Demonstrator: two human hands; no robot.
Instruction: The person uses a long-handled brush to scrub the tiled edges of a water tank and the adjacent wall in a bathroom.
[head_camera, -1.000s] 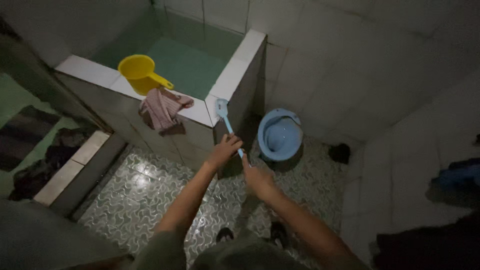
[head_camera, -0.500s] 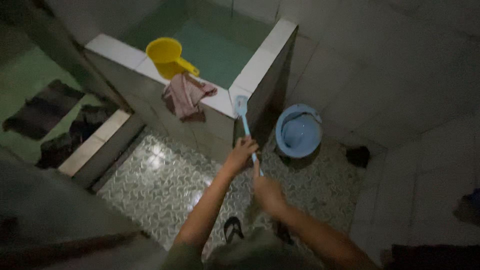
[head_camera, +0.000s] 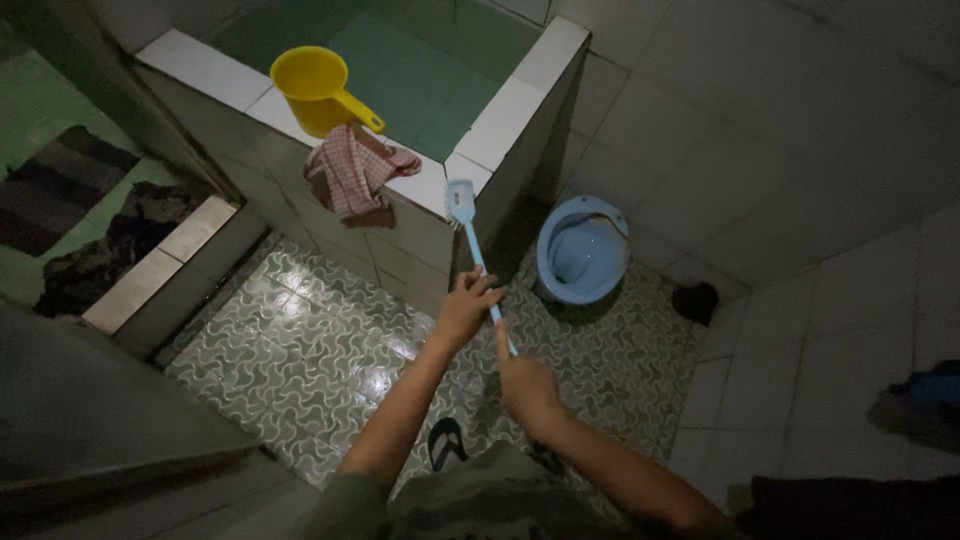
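At far left a dark mat (head_camera: 60, 190) lies on a green floor beyond a tiled step (head_camera: 160, 265), with a crumpled dark cloth (head_camera: 100, 255) beside it. Next comes a tiled tub (head_camera: 215, 72), its inside green, and on its front rim stands a yellow dipper (head_camera: 315, 88) with the handle pointing right. Just below the dipper a checked rag (head_camera: 350, 178) hangs over the rim and down the tub's front wall. On the patterned floor (head_camera: 300, 350) below, the left hand (head_camera: 462, 310) is curled around the thin blue handle of a brush (head_camera: 470, 235); the brush head sits up at the tub's near corner, touching or just over the rim tile, though which cannot be told. The handle slants down to the right into the right hand (head_camera: 525, 385), which is clenched on its lower end, so both hands grasp the brush, the left above the right. Between the forearms a dark sandal (head_camera: 445, 440) shows on the floor. Right of the tub's corner a blue squat pan (head_camera: 582, 250) sits at floor level against the tiled wall. Farther right a small dark object (head_camera: 695, 300) lies in the corner, too dim to identify, and at the right edge a blue cloth (head_camera: 935, 390) rests on a ledge.
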